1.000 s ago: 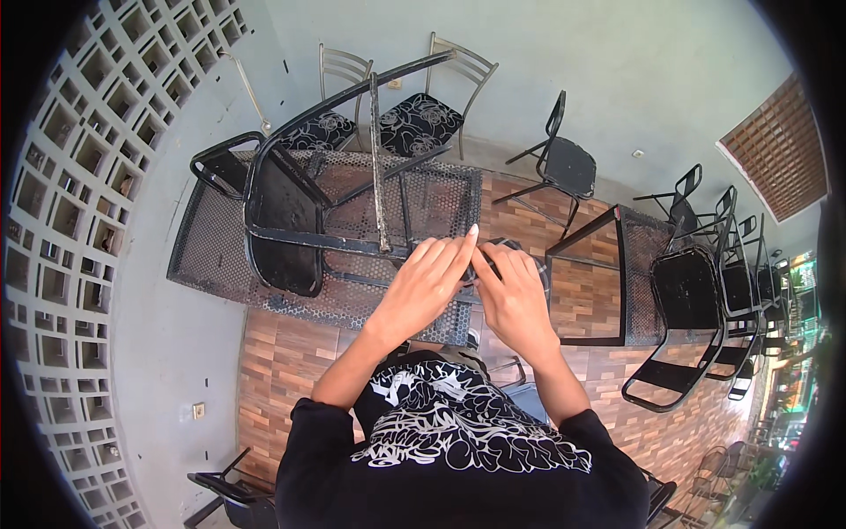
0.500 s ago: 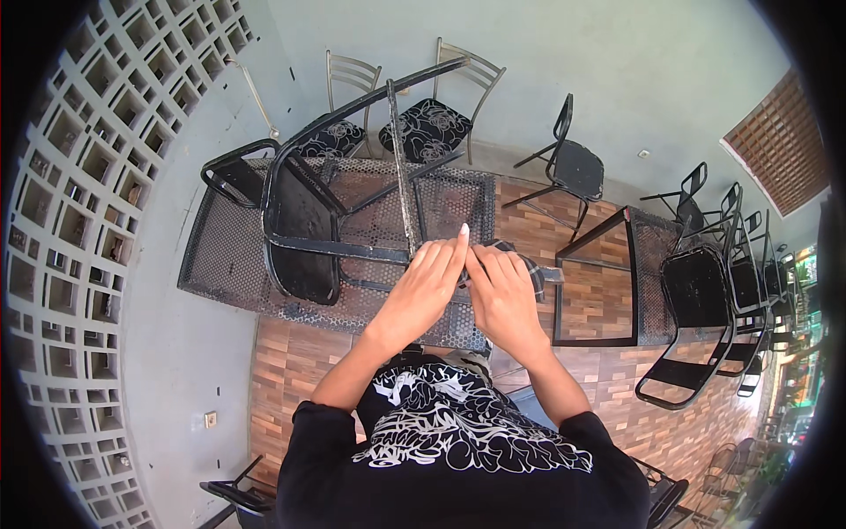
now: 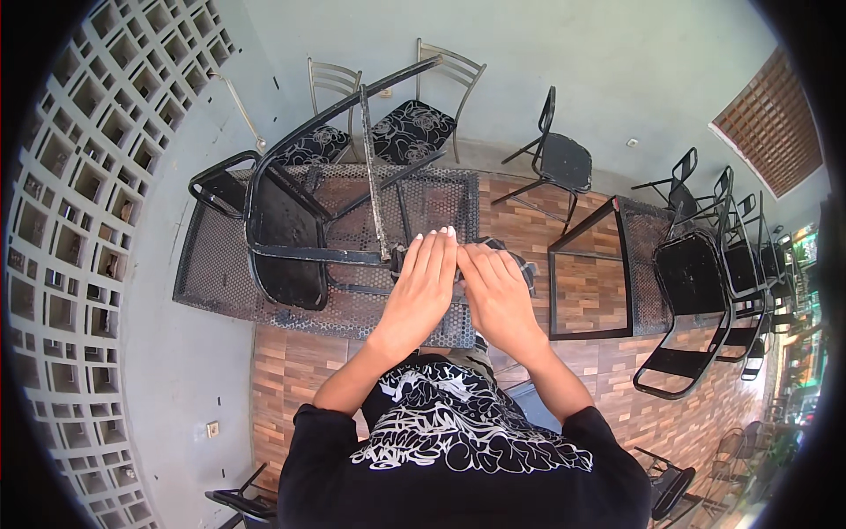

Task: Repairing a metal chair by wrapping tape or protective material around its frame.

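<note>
Both hands, left hand (image 3: 423, 286) and right hand (image 3: 498, 291), flat, fingers together, on black mesh table (image 3: 211, 264)

An upturned chair (image 3: 291, 229) lies on the mesh table (image 3: 211, 273), toward its left half. The left hand (image 3: 423, 286) and right hand (image 3: 498, 295) rest side by side at the table's near right edge, on a small dark object (image 3: 520, 264) mostly hidden beneath them. Behind the table, two patterned-seat chairs (image 3: 397, 123) stand against the wall. To the right sits a second table (image 3: 608, 264), with stacked chairs (image 3: 696, 300) beyond it.
</note>
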A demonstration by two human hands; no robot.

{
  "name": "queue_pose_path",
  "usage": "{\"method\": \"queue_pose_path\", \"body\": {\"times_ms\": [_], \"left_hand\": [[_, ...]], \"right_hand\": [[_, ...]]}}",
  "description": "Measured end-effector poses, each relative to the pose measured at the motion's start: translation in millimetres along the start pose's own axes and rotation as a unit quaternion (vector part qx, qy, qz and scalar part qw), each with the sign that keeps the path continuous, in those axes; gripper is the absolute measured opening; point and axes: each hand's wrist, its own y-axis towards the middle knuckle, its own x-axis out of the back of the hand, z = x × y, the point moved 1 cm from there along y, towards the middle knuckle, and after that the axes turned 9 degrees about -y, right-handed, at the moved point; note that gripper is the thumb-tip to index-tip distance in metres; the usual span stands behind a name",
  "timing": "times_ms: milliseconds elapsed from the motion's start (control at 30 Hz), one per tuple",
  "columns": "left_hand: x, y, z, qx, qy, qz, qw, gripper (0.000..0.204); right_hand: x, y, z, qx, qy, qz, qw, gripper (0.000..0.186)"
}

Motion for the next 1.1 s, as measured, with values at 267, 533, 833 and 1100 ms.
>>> {"method": "queue_pose_path", "body": {"times_ms": [267,533,833,1100], "left_hand": [[-5,15,-25,-0.014,0.004,-0.009,1.0,0.071],[-1,12,-22,0.0,-0.1,-0.007,0.995,0.072],[-5,-5,-9,0.053,-0.123,-0.024,0.991,0.08],[3,-19,15,0.037,-0.09,-0.02,0.995,0.074]], "right_hand": [[16,-15,-23,0.006,0.003,0.006,1.0,0.061],[17,-13,-21,0.003,0.022,0.001,1.0,0.058],[6,-4,-2,-0.032,-0.012,0.012,0.999,0.063],[-15,12,26,-0.02,-0.01,-0.008,1.0,0.061]]}}
